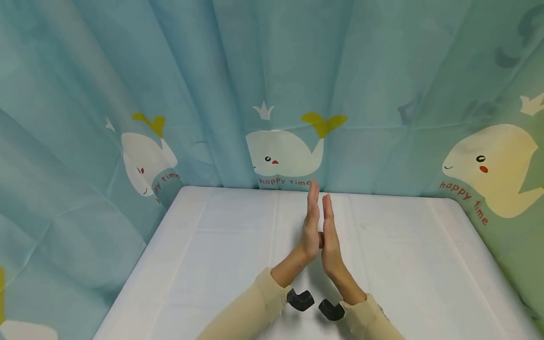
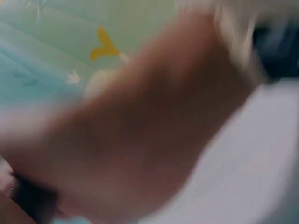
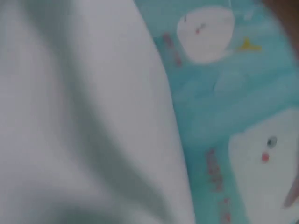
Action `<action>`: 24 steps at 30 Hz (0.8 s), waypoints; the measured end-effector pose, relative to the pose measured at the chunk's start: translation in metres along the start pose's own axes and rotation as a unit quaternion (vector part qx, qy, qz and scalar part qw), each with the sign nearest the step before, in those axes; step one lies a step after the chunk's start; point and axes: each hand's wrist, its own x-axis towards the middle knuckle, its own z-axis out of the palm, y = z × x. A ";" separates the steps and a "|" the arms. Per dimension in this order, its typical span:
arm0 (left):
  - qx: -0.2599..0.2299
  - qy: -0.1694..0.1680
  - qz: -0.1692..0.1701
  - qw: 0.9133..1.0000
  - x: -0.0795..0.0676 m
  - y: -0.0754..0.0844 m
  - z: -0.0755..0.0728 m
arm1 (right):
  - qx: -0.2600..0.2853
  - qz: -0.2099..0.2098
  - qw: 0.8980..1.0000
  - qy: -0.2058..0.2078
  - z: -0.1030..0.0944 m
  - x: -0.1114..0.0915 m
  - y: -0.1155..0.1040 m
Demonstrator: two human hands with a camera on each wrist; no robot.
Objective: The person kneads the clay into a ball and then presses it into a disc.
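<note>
My left hand (image 1: 310, 232) and right hand (image 1: 330, 238) stand upright over the white table (image 1: 229, 245), palms facing each other. Straight fingers point away toward the curtain, and a narrow gap shows between the two hands. Low in that gap a small skin-coloured part, which looks like a thumb, bridges the palms. No held object shows. In the left wrist view, a blurred left hand (image 2: 126, 149) and wrist fill the middle. Only a dark brown sliver cuts the top right corner of the right wrist view.
A blue-green curtain (image 1: 374, 85) printed with white whales hangs around the table's back and sides. Black wrist cameras, the left one (image 1: 300, 300) and the right one (image 1: 331, 310), sit close together under the beige sleeves (image 1: 250, 309).
</note>
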 end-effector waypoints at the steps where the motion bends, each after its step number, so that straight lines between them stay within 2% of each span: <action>1: 0.009 0.001 -0.006 1.000 0.002 -0.004 -0.002 | 0.007 -0.001 1.000 -0.002 0.002 -0.002 -0.005; 4: 0.019 -0.022 -0.036 0.999 0.000 -0.016 -0.002 | 0.012 -0.016 1.000 -0.002 0.003 0.001 -0.020; 8: -0.026 -0.049 -0.083 0.995 -0.014 -0.024 0.005 | -0.013 -0.015 1.000 0.011 -0.006 0.015 -0.029; 12: -0.087 -0.048 -0.093 0.991 -0.019 -0.010 0.009 | -0.034 0.014 0.999 0.018 -0.017 0.027 -0.017; 16: -0.118 -0.049 -0.084 0.988 -0.012 0.007 0.005 | -0.019 0.026 0.999 0.015 -0.017 0.022 -0.009; 19: -0.107 -0.027 -0.075 0.991 -0.004 0.009 -0.001 | -0.010 0.019 1.000 0.001 -0.006 0.010 -0.012; 22: -0.064 -0.002 -0.068 0.996 0.004 0.001 -0.005 | 0.003 -0.003 1.000 -0.013 0.004 0.001 -0.018; 24: -0.031 -0.002 -0.065 0.997 0.004 -0.007 -0.005 | 0.013 -0.020 1.000 -0.018 0.005 0.000 -0.025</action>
